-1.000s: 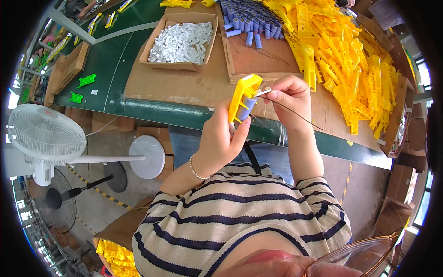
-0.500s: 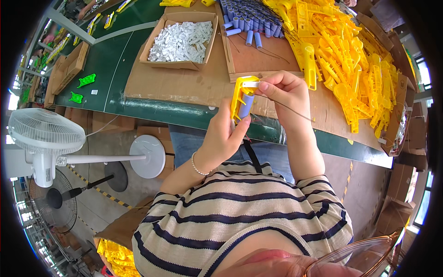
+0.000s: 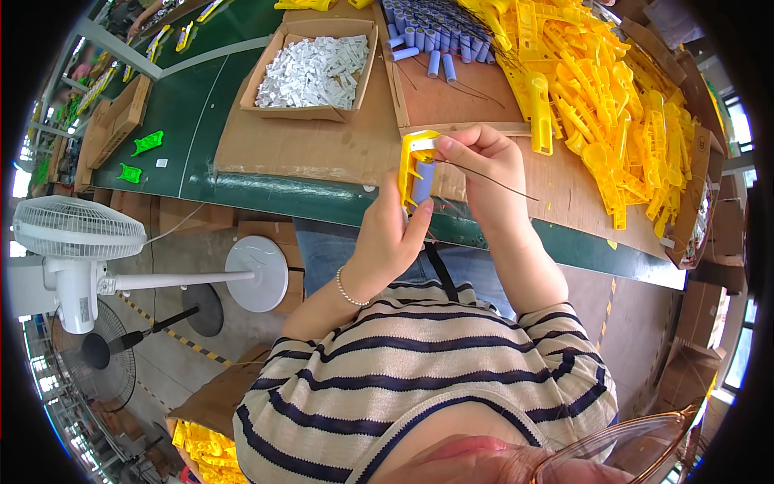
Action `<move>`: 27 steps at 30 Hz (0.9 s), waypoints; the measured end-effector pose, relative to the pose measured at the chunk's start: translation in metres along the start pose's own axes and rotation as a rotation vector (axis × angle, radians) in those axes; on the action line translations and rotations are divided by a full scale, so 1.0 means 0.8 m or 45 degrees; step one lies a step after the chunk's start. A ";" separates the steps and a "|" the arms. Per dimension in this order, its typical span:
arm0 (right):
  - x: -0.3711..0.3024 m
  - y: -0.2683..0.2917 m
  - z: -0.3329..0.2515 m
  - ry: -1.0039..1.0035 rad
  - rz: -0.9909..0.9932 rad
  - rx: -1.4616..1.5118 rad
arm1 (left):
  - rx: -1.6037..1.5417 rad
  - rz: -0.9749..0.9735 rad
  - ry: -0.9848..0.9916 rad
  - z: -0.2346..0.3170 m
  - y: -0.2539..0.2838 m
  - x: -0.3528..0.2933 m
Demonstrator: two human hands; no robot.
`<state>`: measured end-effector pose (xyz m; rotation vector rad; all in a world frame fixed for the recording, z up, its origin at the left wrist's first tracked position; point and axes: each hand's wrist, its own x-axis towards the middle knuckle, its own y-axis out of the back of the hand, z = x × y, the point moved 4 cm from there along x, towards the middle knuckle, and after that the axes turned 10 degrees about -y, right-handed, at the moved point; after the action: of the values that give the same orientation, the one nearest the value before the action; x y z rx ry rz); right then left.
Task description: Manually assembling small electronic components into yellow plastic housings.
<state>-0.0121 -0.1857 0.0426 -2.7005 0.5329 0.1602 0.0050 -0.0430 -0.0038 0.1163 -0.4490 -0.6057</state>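
My left hand (image 3: 390, 230) is closed around the lower end of a yellow plastic housing (image 3: 405, 171), held upright above the table's near edge. A blue cylindrical battery cell (image 3: 422, 184) sits against the housing's right side, my thumb near its lower end. At the top of the housing is a small white plastic piece (image 3: 422, 144). My right hand (image 3: 492, 165) pinches the right end of that piece between thumb and fingertips. A thin dark wire (image 3: 496, 181) runs off to the right below those fingers. How the piece meets the housing is partly hidden.
A cardboard tray (image 3: 251, 95) of white pieces lies ahead left. Blue wired cells (image 3: 435, 64) and a heap of yellow housings (image 3: 613, 121) lie ahead right. Two green parts (image 3: 147, 143) rest on the left. A white fan (image 3: 76, 234) stands left of me.
Both hands and the housing have shifted slightly left. The white piece has moved left with my right hand and now lies further across the housing's top.
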 end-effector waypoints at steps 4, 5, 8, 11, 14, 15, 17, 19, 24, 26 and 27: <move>0.006 -0.003 0.010 0.146 0.063 -0.113 | -0.025 -0.058 0.108 -0.009 0.002 0.001; 0.011 0.003 0.015 0.146 0.066 -0.114 | -0.081 -0.078 0.155 -0.008 0.002 0.002; 0.018 0.008 0.006 0.487 0.183 -0.820 | -0.363 -0.056 0.190 -0.002 0.001 0.001; 0.020 0.003 -0.025 0.456 0.251 -1.101 | -0.555 -0.074 0.204 -0.009 -0.002 -0.004; 0.035 0.001 -0.031 0.192 -0.179 -1.011 | -0.713 -0.219 0.320 -0.007 -0.003 -0.005; 0.037 -0.001 -0.030 0.098 -0.321 -0.976 | -0.714 -0.220 0.322 -0.005 -0.001 -0.004; 0.038 -0.006 -0.032 0.001 -0.460 -0.937 | -0.861 -0.213 0.536 -0.007 -0.002 -0.007; 0.037 -0.017 -0.032 -0.001 -0.593 -1.173 | -0.786 -0.217 0.501 -0.021 -0.003 -0.005; 0.043 -0.018 -0.034 -0.028 -0.717 -1.323 | -0.876 -0.245 0.532 -0.028 -0.011 -0.003; 0.050 -0.016 -0.039 -0.063 -0.766 -1.387 | -0.633 -0.404 0.529 -0.032 -0.013 -0.001; 0.053 -0.015 -0.038 -0.095 -0.885 -1.501 | -0.635 -0.405 0.530 -0.029 -0.010 0.004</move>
<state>0.0327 -0.2015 0.0672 -3.7377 -0.8208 0.4917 0.0129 -0.0520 -0.0255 -0.1648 0.1353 -0.9642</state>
